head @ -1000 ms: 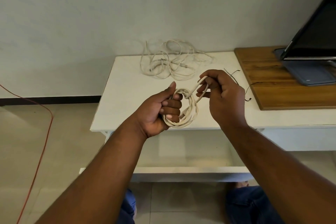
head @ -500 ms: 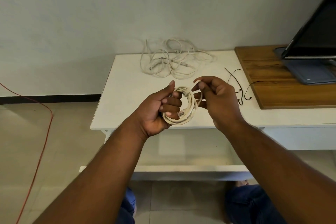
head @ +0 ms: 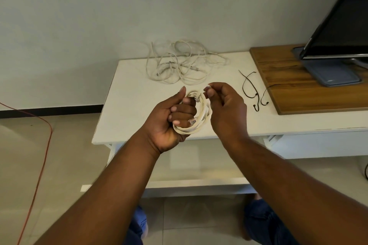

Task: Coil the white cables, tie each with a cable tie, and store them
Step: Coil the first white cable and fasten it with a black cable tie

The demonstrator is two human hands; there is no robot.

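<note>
Head view: my left hand (head: 175, 119) grips the round coil of white cable (head: 200, 125) over the front edge of the white bench (head: 127, 105); my right hand (head: 226, 105) pinches its top strand. Coiling looks finished; next I must reach right for a thin black cable tie (head: 255, 105).

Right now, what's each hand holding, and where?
Left hand grips the coiled white cable round its left side; right hand appears to pinch a strand at its top.
</note>
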